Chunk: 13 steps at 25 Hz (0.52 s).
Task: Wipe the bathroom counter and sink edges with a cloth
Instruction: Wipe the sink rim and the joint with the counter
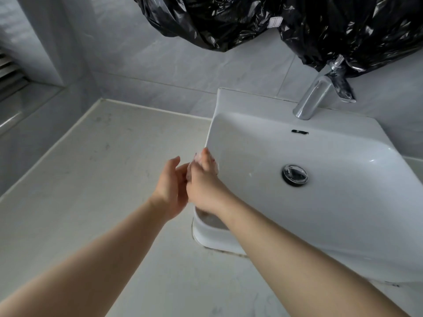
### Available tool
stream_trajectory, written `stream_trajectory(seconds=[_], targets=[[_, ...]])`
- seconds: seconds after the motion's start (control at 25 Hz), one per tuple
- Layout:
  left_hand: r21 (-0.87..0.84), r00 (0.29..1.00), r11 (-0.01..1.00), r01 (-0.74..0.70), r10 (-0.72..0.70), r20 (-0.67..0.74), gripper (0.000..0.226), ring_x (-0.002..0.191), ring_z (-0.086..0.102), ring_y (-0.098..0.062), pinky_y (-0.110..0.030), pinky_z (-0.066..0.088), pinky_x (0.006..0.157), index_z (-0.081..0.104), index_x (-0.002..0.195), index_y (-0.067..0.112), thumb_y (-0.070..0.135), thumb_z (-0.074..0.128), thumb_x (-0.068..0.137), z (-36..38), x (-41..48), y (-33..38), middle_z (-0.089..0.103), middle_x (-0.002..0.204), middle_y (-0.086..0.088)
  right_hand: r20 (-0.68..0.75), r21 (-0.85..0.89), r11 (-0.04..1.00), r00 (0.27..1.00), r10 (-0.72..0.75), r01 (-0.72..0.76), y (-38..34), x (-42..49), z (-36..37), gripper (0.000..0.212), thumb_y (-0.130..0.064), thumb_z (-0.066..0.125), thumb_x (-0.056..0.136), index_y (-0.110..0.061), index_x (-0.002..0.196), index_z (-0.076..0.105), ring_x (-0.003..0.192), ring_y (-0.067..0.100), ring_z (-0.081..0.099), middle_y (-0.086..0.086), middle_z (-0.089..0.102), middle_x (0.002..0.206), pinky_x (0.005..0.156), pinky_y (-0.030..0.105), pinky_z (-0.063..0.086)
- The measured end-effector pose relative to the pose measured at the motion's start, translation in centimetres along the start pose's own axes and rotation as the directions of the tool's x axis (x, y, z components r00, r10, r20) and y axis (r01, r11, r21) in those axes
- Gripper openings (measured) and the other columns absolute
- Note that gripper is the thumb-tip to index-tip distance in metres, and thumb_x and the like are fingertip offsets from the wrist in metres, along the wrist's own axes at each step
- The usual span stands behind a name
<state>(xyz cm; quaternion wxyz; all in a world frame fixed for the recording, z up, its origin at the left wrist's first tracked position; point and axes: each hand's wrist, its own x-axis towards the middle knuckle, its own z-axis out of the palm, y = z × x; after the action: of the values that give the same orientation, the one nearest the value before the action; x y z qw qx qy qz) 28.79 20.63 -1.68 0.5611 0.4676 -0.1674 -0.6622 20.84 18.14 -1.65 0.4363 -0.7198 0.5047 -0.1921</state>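
A white rectangular sink [343, 236] stands on a pale stone counter [91, 179]. At the sink's left rim my right hand [203, 186] grips a small pale pinkish cloth [198, 158], mostly hidden under its fingers, and holds it against the rim. My left hand [170, 188] sits just left of it, fingers relaxed and loosely curved, touching the right hand and the cloth's edge. Whether the left hand holds the cloth is hidden.
A chrome faucet [313, 97] rises at the sink's back edge, a chrome drain plug [294, 174] lies in the basin. Black plastic sheeting [274, 21] hangs on the tiled wall above. A window ledge [29, 101] lies at the left.
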Motion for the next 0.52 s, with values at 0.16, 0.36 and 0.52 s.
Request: stream_trajectory(seconds=[0.16, 0.36, 0.52], targets=[[0.039, 1.000, 0.999, -0.016, 0.015, 0.017, 0.054, 0.082, 0.066, -0.024, -0.034, 0.045, 0.077, 0.063, 0.105, 0.004, 0.036, 0.021, 0.095, -0.1, -0.4, 0.0, 0.070, 0.092, -0.014, 0.004, -0.119, 0.989, 0.996, -0.088, 0.088, -0.4, -3.5, -1.0, 0.057, -0.019, 0.027, 0.100, -0.017, 0.150, 0.000, 0.145, 0.017, 0.002, -0.001, -0.004, 0.158, 0.118, 0.036, 0.013], [0.220, 0.995, 0.975, 0.013, -0.033, 0.091, 0.038, 0.064, 0.051, -0.022, -0.028, 0.044, 0.062, 0.056, 0.105, 0.004, 0.032, 0.035, 0.091, 0.7, -1.6, -0.3, 0.053, 0.068, -0.010, 0.223, -0.483, 0.862, 0.974, -0.048, 0.153, -0.9, -8.9, -0.7, 0.058, -0.006, 0.034, 0.094, -0.009, 0.149, 0.015, 0.145, 0.018, -0.006, -0.002, -0.013, 0.158, 0.109, 0.039, 0.031], [0.467, 0.981, 0.863, -0.191, 0.151, 0.121, 0.028, 0.096, 0.063, -0.017, -0.034, 0.047, 0.089, 0.066, 0.106, 0.023, 0.025, 0.046, 0.087, 0.3, -2.5, -1.1, 0.070, 0.104, -0.003, 0.071, -0.638, 0.641, 0.861, -0.503, 0.427, 2.9, -12.9, -2.0, 0.040, -0.024, 0.044, 0.087, -0.013, 0.123, 0.057, 0.133, 0.023, 0.039, 0.004, 0.045, 0.142, 0.098, 0.042, 0.040]])
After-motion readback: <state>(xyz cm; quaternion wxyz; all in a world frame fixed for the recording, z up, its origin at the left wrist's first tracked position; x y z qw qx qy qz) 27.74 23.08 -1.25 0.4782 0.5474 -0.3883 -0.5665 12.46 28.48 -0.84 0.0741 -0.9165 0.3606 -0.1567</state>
